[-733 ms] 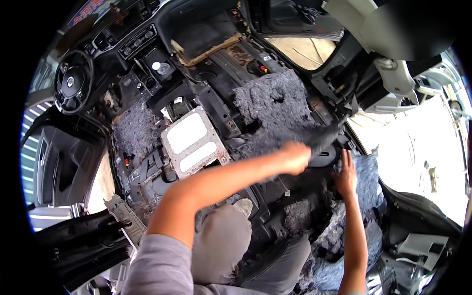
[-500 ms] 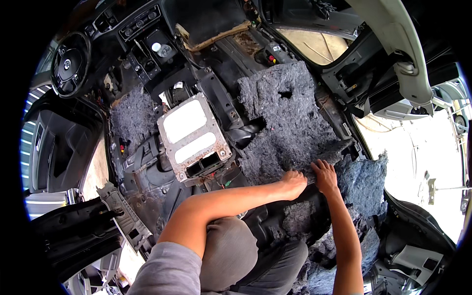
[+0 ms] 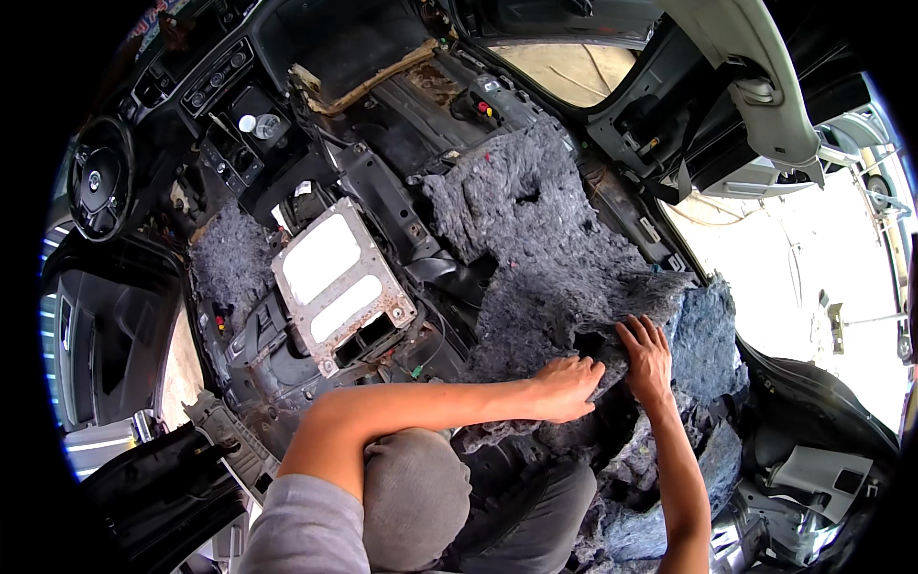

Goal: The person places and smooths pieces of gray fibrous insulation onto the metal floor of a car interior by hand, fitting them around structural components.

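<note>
Nearest the camera: the person's bent knee in grey cloth (image 3: 413, 497), low centre, with both forearms reaching out over it.

Left hand (image 3: 564, 386) lies palm down on the near edge of the grey felt padding (image 3: 555, 258), fingers together and curled over the edge, seemingly gripping it. Right hand (image 3: 647, 359) sits just beside it, to the right, fingers slightly spread and pressed flat onto the same fold. Whether the thumbs hook underneath cannot be told.

The padding covers the passenger-side floor of a stripped car, running from the hands forward to the firewall. It looks soft, fibrous and floppy, thick, with ragged torn edges and one hole. Judgement: light for its bulk, no stiffness, likely to tear or shed if pulled from a thin spot. Best hold is a full handful of the thick rolled edge where the hands are now, both hands close together.

In the way: the dark centre tunnel bracket (image 3: 387, 206) borders the padding's left edge and may pin it. Loose wiring (image 3: 421, 359) lies nearby.

Further left: a rusty metal plate with two pale openings (image 3: 342, 285), then a second patch of grey felt (image 3: 229, 263) on the driver's side.

Far: the centre console controls (image 3: 225, 72), steering wheel (image 3: 98, 182), and the open doorway (image 3: 583, 77) beyond.
</note>
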### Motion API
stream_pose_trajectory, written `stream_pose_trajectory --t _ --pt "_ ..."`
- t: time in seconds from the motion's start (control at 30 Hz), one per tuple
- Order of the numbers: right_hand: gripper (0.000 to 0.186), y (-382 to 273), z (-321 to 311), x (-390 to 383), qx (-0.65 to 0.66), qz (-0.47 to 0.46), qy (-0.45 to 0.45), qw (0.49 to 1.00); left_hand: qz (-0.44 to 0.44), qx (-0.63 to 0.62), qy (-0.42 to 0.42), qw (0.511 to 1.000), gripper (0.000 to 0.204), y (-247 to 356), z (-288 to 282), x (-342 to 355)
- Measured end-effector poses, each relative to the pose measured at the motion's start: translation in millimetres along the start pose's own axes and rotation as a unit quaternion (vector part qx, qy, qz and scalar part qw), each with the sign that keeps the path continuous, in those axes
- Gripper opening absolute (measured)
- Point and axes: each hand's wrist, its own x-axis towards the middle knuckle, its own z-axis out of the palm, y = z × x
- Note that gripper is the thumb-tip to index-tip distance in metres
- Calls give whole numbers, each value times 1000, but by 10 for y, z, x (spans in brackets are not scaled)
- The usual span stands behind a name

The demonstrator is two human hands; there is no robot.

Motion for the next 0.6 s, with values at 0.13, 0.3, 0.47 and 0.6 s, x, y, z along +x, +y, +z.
stream_pose_trajectory --t 0.13,0.3,0.47,0.6 --pt "44 121 324 -80 -61 -30 -43 997 -24 -18 -60 998 56 -137 275 52" --pt "41 14 708 -104 -65 -39 -54 996 -73 -101 -171 977 71 -527 578 -16" --pt "43 52 641 -159 -71 -30 -58 995 -181 -237 -32 954 65 -1279 693 113" --pt "46 -4 439 -128 -53 -29 -53 997 -313 -150 119 930 58 -2187 644 131"
